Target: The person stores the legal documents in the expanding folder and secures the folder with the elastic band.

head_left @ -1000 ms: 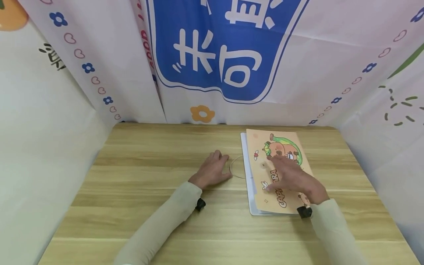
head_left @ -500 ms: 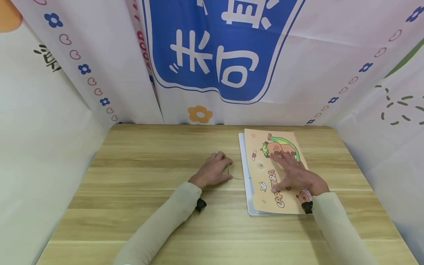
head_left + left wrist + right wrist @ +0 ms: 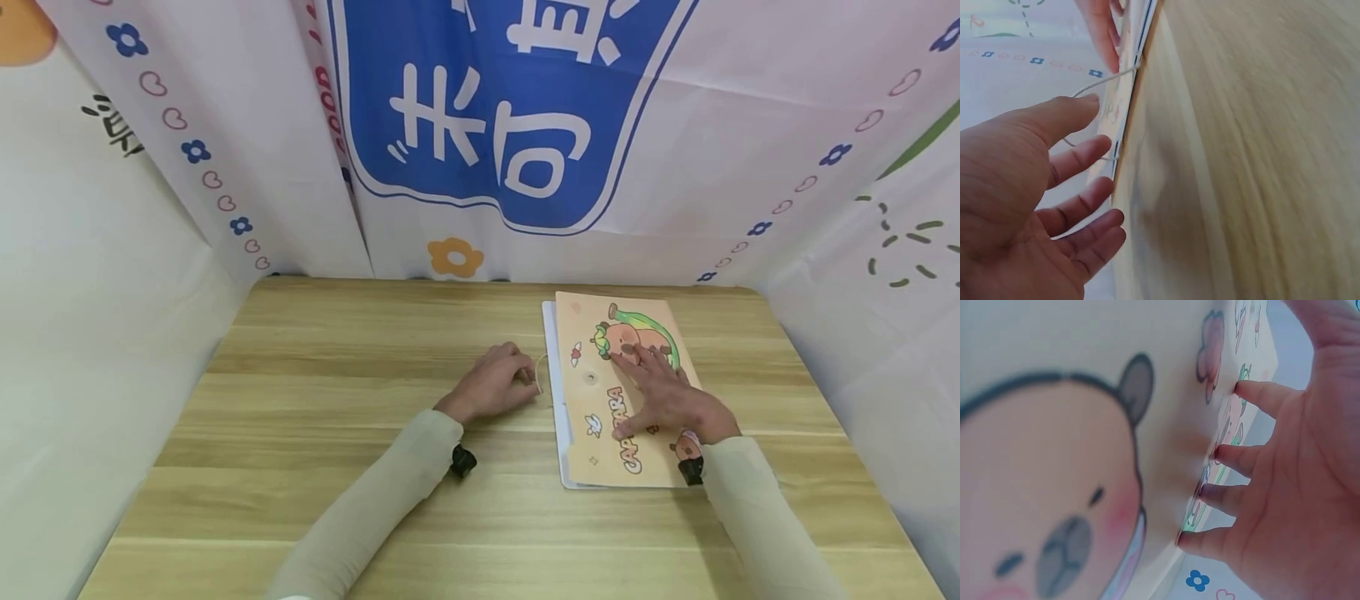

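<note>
A peach folder (image 3: 600, 402) with a cartoon capybara print lies on the table, its white back edge (image 3: 553, 375) showing on the left. A small round button (image 3: 591, 377) sits on the cover. From the white edge a thin elastic cord loop (image 3: 1102, 82) stands raised. My left hand (image 3: 491, 387) is at this loop; in the left wrist view the cord passes behind the thumb and index finger, which stand apart. Across the cover my right hand (image 3: 671, 407) rests with fingers spread. Its fingertips (image 3: 1225, 453) touch the printed cover in the right wrist view.
The wooden table (image 3: 360, 333) extends left of the folder and in front of it. A white printed cloth (image 3: 420, 225) with a blue sign hangs along the table's back edge, and pale cloth walls stand at both sides.
My left hand has moved slightly right, toward the folder, and the cord loop has come up off the table. My right hand has slid a little to the right on the cover.
</note>
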Available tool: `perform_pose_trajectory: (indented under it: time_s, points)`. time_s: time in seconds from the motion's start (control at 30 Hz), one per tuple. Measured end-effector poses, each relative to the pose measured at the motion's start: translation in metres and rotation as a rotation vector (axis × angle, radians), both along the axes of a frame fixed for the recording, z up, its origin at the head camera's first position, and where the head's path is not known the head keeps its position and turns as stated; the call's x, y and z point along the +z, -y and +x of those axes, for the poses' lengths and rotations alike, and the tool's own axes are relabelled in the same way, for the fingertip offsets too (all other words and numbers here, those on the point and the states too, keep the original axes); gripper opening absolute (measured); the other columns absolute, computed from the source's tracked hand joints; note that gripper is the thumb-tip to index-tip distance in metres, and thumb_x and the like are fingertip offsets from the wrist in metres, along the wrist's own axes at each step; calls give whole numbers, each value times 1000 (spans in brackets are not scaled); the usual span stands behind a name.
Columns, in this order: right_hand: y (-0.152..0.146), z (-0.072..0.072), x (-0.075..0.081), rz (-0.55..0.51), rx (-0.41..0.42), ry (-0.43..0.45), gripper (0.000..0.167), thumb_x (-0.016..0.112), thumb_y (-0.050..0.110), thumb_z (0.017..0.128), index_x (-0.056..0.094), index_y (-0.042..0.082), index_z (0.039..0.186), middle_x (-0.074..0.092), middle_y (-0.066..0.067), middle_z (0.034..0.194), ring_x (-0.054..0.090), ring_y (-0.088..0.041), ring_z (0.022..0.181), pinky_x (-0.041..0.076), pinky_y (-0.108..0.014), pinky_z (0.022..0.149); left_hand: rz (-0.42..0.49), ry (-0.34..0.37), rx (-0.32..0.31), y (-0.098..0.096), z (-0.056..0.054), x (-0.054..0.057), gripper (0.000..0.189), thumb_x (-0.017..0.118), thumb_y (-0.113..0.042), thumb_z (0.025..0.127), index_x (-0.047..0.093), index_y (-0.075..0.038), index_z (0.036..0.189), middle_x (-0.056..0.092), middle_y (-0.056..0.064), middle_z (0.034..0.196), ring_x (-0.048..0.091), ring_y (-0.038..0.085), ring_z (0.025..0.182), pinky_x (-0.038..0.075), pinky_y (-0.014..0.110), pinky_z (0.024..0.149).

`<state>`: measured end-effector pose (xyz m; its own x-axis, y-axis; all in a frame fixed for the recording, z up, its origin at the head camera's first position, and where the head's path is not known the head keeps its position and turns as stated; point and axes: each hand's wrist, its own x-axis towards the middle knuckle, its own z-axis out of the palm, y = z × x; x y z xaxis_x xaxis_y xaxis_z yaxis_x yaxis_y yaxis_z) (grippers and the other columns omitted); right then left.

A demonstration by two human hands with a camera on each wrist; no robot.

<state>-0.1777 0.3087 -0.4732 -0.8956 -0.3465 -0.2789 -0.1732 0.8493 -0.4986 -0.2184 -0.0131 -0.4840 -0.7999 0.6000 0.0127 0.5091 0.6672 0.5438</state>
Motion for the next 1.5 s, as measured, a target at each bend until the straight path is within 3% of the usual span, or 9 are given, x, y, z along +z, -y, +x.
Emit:
perform_pose_trajectory:
  time_s: [0.23,0.43,0.73,1.03,1.17,1.33,1.5]
  points:
    - [-1,1,0,11,-7,2,130,92,59,65,22,13,164,-2,-26,168,-10,-58,147,-2,-83,104,36,-1,-19,-20,0,7,26,71,-31,99,74,-14,118,63,-1,116,55,12,100,47,30,92]
    - [1,1,-1,25,-19,2,130,92,59,65,21,13,164,-1,-25,168,-10,-58,147,-2,-82,104,33,-8,-15,-42,-2,7,25,72,-30,99,75,-14,117,64,-2,117,55,11,95,47,27,88]
    - [4,-1,-2,22,-10,-7,130,92,59,65,22,11,164,1,-25,168,-9,-57,148,-3,-81,105,-25,-28,-46,-62,-11,-4,23,74,-27,98,76,-17,118,67,-3,124,60,14,111,44,33,101]
    - [3,-1,-2,17,-28,11,130,92,58,65,21,13,165,-4,-25,168,-12,-57,148,-5,-80,105,-69,-74,-17,-78,-16,-5,13,75,-28,97,80,-22,106,69,-9,112,58,14,107,31,41,105]
    - [3,0,-1,13,-36,21,131,92,58,65,22,13,165,-4,-25,168,-13,-56,148,-5,-80,106,-70,-95,-51,-83,-19,-7,10,74,-24,97,80,-19,104,68,-9,105,59,13,101,35,36,105]
    - [4,0,0,11,-46,28,131,92,58,64,21,13,165,-4,-25,168,-14,-55,148,-6,-80,106,-64,-77,-68,-88,-21,-9,12,72,-19,98,79,-13,106,69,-4,103,60,13,98,45,27,96]
    - [5,0,0,7,-40,26,131,93,56,64,21,12,165,-3,-24,168,-14,-55,148,-5,-81,105,-67,-30,-52,-92,-23,-7,13,72,-18,97,80,-17,87,66,-7,91,57,10,82,47,22,73]
